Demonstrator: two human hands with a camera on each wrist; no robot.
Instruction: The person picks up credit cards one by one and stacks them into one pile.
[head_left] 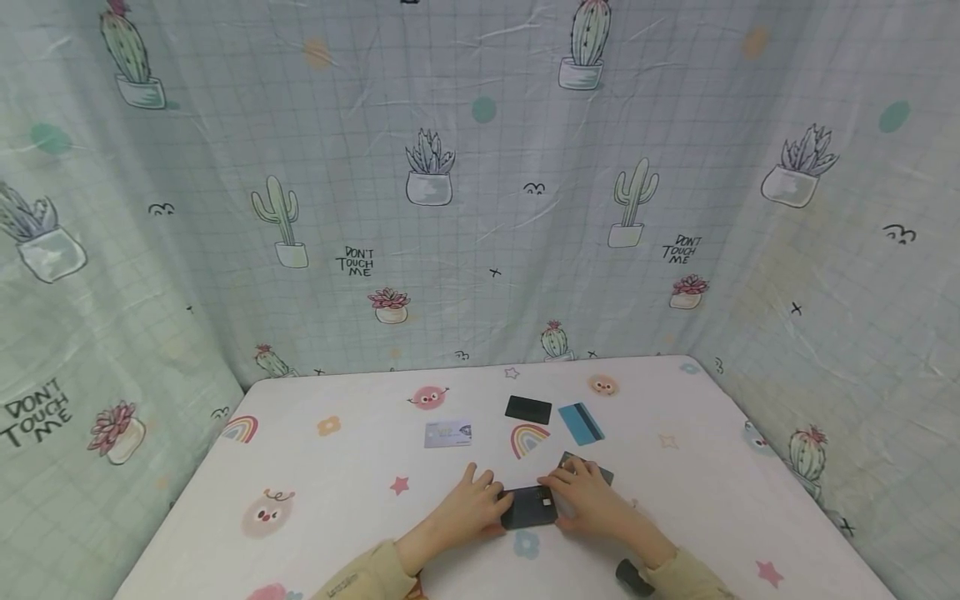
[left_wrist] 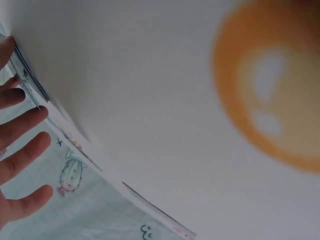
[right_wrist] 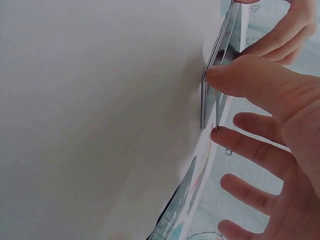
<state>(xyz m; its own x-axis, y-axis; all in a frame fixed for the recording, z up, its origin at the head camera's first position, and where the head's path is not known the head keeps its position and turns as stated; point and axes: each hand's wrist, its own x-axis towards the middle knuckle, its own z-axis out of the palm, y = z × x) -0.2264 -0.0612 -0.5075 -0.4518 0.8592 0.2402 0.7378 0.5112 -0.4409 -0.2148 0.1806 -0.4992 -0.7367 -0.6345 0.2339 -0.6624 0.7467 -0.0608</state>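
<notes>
A dark bank card [head_left: 528, 508] with a light chip at its right end lies between the two hands near the front middle of the table. My left hand [head_left: 470, 504] holds its left end by the edges, the outer fingers spread. At the other end my right hand [head_left: 585, 498] pinches it between thumb and index finger. Several thin cards [right_wrist: 204, 102] are stacked beneath, seen edge-on in the right wrist view, and the top one stands slightly apart from them. A dark greenish card [head_left: 602, 473] lies partly hidden behind my right hand.
Farther back on the white patterned table [head_left: 330, 475] lie a pale lilac card [head_left: 447, 433], a black card [head_left: 528, 409] and a blue card [head_left: 581, 423] with a dark stripe. A cactus-print curtain [head_left: 480, 233] encloses the table at the back and sides.
</notes>
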